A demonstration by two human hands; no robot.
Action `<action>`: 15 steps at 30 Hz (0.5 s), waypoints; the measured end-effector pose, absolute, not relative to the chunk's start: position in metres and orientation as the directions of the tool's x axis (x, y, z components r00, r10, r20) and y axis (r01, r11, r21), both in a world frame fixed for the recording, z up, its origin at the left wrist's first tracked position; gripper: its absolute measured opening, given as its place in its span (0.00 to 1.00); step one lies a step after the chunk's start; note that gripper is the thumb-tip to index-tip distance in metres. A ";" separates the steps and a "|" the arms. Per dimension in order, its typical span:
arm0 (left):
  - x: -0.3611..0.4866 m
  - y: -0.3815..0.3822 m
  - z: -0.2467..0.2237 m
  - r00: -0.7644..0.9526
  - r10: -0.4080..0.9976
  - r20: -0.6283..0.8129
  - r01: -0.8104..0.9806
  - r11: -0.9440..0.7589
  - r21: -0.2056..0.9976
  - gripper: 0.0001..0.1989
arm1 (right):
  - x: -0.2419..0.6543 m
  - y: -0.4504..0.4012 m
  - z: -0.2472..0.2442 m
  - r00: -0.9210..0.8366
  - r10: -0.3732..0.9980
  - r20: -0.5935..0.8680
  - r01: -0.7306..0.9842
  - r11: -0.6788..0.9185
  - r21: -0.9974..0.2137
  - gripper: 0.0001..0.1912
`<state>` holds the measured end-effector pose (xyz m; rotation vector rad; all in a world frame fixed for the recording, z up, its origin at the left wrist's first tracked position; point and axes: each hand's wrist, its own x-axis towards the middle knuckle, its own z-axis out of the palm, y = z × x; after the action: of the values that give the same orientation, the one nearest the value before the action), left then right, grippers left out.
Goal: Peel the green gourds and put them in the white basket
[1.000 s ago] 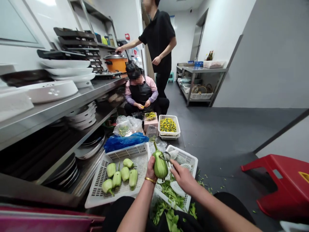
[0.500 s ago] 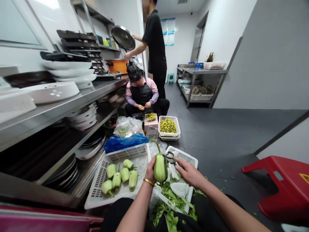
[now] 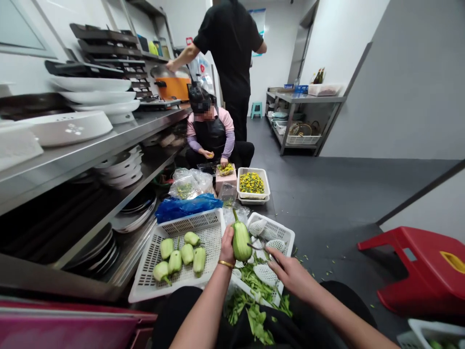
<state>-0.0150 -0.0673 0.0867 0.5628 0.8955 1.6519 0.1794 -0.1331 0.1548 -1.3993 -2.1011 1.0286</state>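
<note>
My left hand [image 3: 227, 248] is wrapped round a pale green squash [image 3: 241, 240] with its stem pointing up. In my right hand [image 3: 285, 264] is a peeler [image 3: 257, 246], its head close against the squash's right side. Below them a white basket [image 3: 289, 238] holds green peelings [image 3: 257, 281] and white foam nets [image 3: 266, 274]; more peelings lie over my lap. To the left, several peeled squashes [image 3: 175, 261] lie in a larger white basket [image 3: 141, 286].
Ahead, a crouching co-worker [image 3: 210, 128] handles yellow flowers beside a white flower basket [image 3: 252, 183]. Another person [image 3: 232, 58] stands behind, by an orange pot [image 3: 173, 87]. A steel shelf [image 3: 145, 128] with dishes runs along the left; a red stool [image 3: 417, 266] stands right.
The squash has turned in my left hand, showing a paler side, and the peeler has moved lower along it. The standing person has lowered the lid onto the orange pot and turned away.
</note>
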 end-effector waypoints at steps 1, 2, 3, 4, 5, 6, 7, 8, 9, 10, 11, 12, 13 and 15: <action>-0.014 -0.069 0.088 -0.282 0.958 -0.045 -0.538 -0.119 0.835 0.20 | 0.172 -0.121 0.162 -0.393 0.920 -0.007 0.602 0.252 -0.758 0.24; -0.013 -0.070 0.090 -0.283 0.959 -0.018 -0.494 -0.130 0.860 0.21 | 0.164 -0.110 0.168 -0.381 0.924 0.028 0.605 0.272 -0.748 0.23; -0.013 -0.072 0.091 -0.279 0.960 -0.001 -0.468 -0.135 0.874 0.21 | 0.156 -0.102 0.171 -0.374 0.926 0.045 0.614 0.283 -0.737 0.23; -0.013 -0.072 0.092 -0.280 0.960 0.009 -0.452 -0.140 0.881 0.22 | 0.150 -0.097 0.171 -0.368 0.928 0.052 0.623 0.288 -0.727 0.23; -0.014 -0.072 0.093 -0.286 0.958 0.018 -0.442 -0.149 0.884 0.22 | 0.145 -0.096 0.169 -0.365 0.929 0.054 0.629 0.289 -0.722 0.23; -0.015 -0.072 0.093 -0.295 0.955 0.026 -0.433 -0.158 0.887 0.23 | 0.141 -0.098 0.164 -0.366 0.929 0.054 0.631 0.290 -0.720 0.23; -0.015 -0.072 0.093 -0.304 0.952 0.032 -0.426 -0.166 0.889 0.23 | 0.140 -0.103 0.158 -0.368 0.929 0.051 0.630 0.289 -0.721 0.23; -0.015 -0.072 0.092 -0.310 0.950 0.033 -0.423 -0.169 0.890 0.23 | 0.140 -0.111 0.150 -0.367 0.929 0.046 0.630 0.284 -0.723 0.23; -0.015 -0.071 0.091 -0.314 0.949 0.027 -0.424 -0.166 0.891 0.23 | 0.142 -0.121 0.140 -0.363 0.931 0.037 0.632 0.276 -0.724 0.24; -0.014 -0.070 0.090 -0.313 0.950 0.016 -0.431 -0.156 0.889 0.23 | 0.145 -0.133 0.131 -0.359 0.933 0.026 0.639 0.266 -0.722 0.24; -0.014 -0.069 0.088 -0.310 0.951 -0.002 -0.444 -0.143 0.885 0.23 | 0.150 -0.145 0.121 -0.356 0.935 0.012 0.652 0.257 -0.714 0.25; -0.013 -0.068 0.086 -0.312 0.950 -0.024 -0.463 -0.130 0.877 0.24 | 0.157 -0.157 0.111 -0.354 0.935 -0.007 0.671 0.249 -0.699 0.25; -0.012 -0.066 0.084 -0.325 0.945 -0.048 -0.486 -0.123 0.865 0.23 | 0.164 -0.168 0.102 -0.356 0.934 -0.034 0.695 0.240 -0.678 0.24; -0.012 -0.063 0.080 -0.375 0.921 -0.108 -0.549 -0.127 0.826 0.23 | 0.178 -0.183 0.090 -0.373 0.919 -0.127 0.753 0.220 -0.620 0.23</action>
<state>-0.0124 -0.0631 0.0799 0.5368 1.0029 1.7238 0.1779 -0.1835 0.0897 -1.5749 -2.2288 0.8907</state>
